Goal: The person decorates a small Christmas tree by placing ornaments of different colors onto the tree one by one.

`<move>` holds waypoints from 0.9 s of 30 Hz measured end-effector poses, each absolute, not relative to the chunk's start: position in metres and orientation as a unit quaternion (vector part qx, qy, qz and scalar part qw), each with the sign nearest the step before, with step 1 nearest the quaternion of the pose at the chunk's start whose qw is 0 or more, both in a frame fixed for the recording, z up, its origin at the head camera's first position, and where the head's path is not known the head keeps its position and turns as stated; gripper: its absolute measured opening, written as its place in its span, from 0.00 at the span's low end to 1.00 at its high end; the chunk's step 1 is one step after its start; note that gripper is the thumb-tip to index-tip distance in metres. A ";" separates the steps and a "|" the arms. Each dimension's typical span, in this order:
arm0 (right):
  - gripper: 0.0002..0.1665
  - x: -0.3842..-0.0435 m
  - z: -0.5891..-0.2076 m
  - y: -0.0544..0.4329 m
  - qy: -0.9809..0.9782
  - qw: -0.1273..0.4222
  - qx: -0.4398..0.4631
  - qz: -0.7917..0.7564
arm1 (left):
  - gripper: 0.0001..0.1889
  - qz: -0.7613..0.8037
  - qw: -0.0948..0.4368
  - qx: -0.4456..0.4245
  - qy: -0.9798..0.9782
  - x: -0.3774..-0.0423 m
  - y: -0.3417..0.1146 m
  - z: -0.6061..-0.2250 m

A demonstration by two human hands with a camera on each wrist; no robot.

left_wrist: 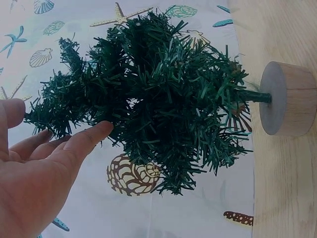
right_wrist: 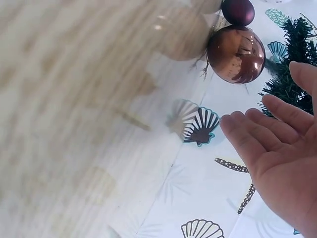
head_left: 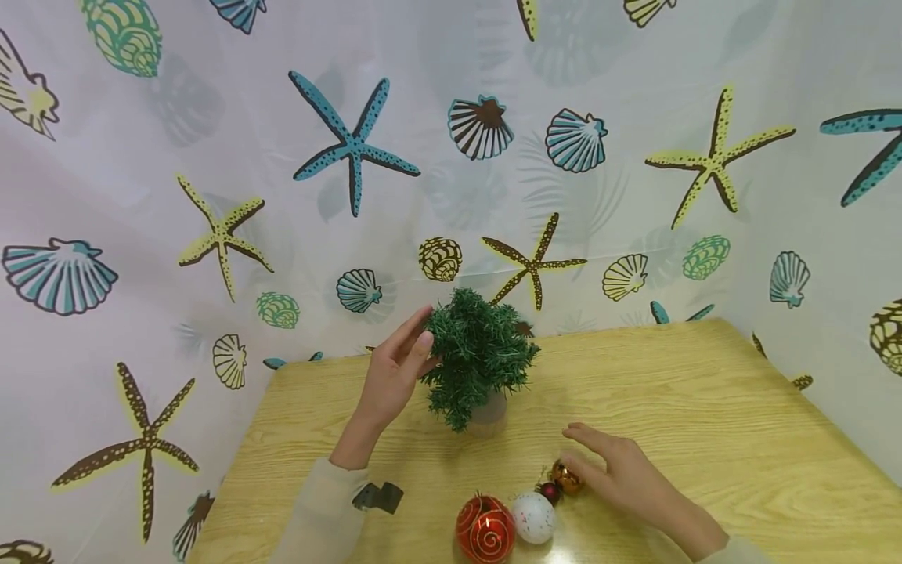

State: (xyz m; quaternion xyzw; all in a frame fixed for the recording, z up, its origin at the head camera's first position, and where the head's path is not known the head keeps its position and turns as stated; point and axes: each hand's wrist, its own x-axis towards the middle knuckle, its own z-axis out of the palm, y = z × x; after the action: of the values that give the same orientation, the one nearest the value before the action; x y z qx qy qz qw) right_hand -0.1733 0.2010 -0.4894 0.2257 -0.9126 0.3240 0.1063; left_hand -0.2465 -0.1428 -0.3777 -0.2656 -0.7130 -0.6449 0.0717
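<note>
A small artificial Christmas tree (head_left: 475,345) stands upright on its round wooden base (left_wrist: 290,99) near the back of the table. My left hand (head_left: 398,368) is at the tree's left side, fingers extended; in the left wrist view a fingertip (left_wrist: 105,128) meets the green needles. My right hand (head_left: 623,478) hovers with relaxed, straight fingers beside a copper-gold ball ornament (head_left: 567,476), holding nothing. Left of that ball lie a small dark red ball (head_left: 549,492), a white speckled ball (head_left: 533,518) and a larger red ball with gold swirls (head_left: 485,529).
The light wooden table (head_left: 669,392) runs back to a white curtain (head_left: 437,196) printed with starfish and shells, which also hangs along both sides. A dark strap piece (head_left: 378,497) sits on my left sleeve (head_left: 327,505).
</note>
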 end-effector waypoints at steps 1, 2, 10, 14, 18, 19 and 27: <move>0.23 -0.173 -0.490 0.201 -0.913 0.103 0.227 0.323 | 0.27 -0.646 0.071 -0.265 -0.712 -0.247 -0.143 -0.378; 0.23 -0.173 -0.490 0.201 -0.913 0.099 0.229 0.322 | 0.27 -0.647 0.070 -0.265 -0.712 -0.246 -0.143 -0.378; 0.26 -0.173 -0.491 0.205 -0.919 0.052 0.239 0.310 | 0.27 -0.648 0.068 -0.259 -0.713 -0.247 -0.142 -0.378; 0.25 -0.173 -0.493 0.206 -0.920 0.053 0.249 0.298 | 0.27 -0.644 0.071 -0.260 -0.716 -0.248 -0.142 -0.378; 0.25 -0.174 -0.493 0.207 -0.920 0.051 0.263 0.286 | 0.27 -0.642 0.073 -0.260 -0.718 -0.248 -0.142 -0.378; 0.25 -0.174 -0.493 0.207 -0.920 0.048 0.264 0.285 | 0.27 -0.641 0.073 -0.259 -0.718 -0.248 -0.142 -0.378; 0.28 -0.176 -0.493 0.209 -0.923 0.023 0.257 0.284 | 0.27 -0.636 0.077 -0.261 -0.722 -0.249 -0.142 -0.378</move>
State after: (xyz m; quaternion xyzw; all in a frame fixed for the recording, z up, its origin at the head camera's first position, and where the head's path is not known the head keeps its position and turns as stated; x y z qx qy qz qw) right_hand -0.1756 0.2087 -0.4927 0.2572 -0.9234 0.2840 0.0234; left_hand -0.2488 -0.1421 -0.3783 -0.2606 -0.7224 -0.6358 0.0775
